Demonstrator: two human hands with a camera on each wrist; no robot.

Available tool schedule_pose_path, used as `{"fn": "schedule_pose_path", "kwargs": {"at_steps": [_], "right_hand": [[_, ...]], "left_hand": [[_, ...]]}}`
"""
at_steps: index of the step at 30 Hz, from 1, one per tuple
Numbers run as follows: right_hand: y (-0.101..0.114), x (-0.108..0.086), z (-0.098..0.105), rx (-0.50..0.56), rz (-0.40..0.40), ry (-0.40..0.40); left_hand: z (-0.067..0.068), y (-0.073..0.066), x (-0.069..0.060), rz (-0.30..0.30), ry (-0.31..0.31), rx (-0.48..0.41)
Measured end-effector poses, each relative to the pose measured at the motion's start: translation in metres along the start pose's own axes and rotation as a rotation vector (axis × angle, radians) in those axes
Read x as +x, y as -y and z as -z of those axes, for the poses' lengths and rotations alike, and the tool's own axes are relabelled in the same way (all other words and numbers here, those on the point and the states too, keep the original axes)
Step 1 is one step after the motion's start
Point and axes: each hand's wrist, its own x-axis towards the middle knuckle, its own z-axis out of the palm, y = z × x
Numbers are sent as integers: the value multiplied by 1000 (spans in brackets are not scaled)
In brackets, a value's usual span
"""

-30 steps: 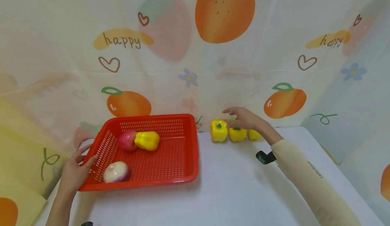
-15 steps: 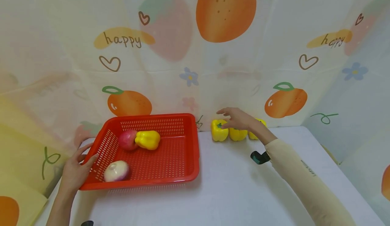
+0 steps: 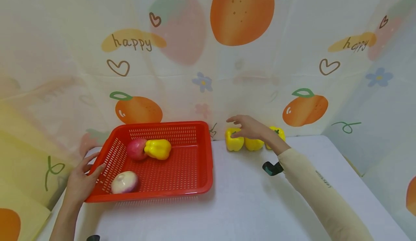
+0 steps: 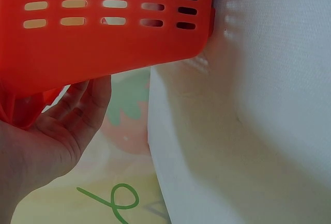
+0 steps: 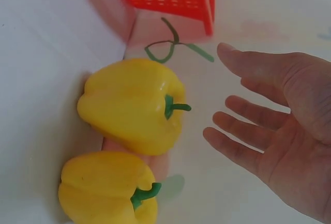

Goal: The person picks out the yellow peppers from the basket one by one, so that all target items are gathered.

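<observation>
My left hand [image 3: 81, 183] grips the left rim of a red plastic basket [image 3: 156, 194]; in the left wrist view the fingers [image 4: 95, 102] curl under its edge. Inside lie a yellow bell pepper [image 3: 159, 149], a pinkish-red round item [image 3: 135, 149] partly behind it, and a white-and-purple onion [image 3: 124, 182]. My right hand [image 3: 250, 127] hovers, fingers spread and holding nothing, over a row of yellow bell peppers at the back. The leftmost pepper [image 5: 134, 105] stands stem up just below the fingers; beside it are a middle pepper [image 3: 254, 145] and a right one [image 3: 278, 132], partly covered by the arm.
The white table [image 3: 247, 205] ends at a fruit-printed cloth backdrop [image 3: 182, 96] close behind the peppers. A black wrist-camera mount [image 3: 272, 168] hangs below the right forearm. The basket's right wall stands left of the pepper row.
My right hand has moved left, from over the middle pepper to above the leftmost one, uncovering more of the right pepper. The left hand and basket stay put.
</observation>
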Motion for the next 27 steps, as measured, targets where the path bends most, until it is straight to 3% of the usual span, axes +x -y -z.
{"fn": "schedule_pose_path", "kwargs": {"at_steps": [12, 27], "right_hand": [[8, 11, -8, 16, 52, -15], [19, 22, -18, 22, 42, -5]], "left_hand": [[0, 0, 0, 22, 7, -5], [0, -1, 0, 53, 14, -21]]}}
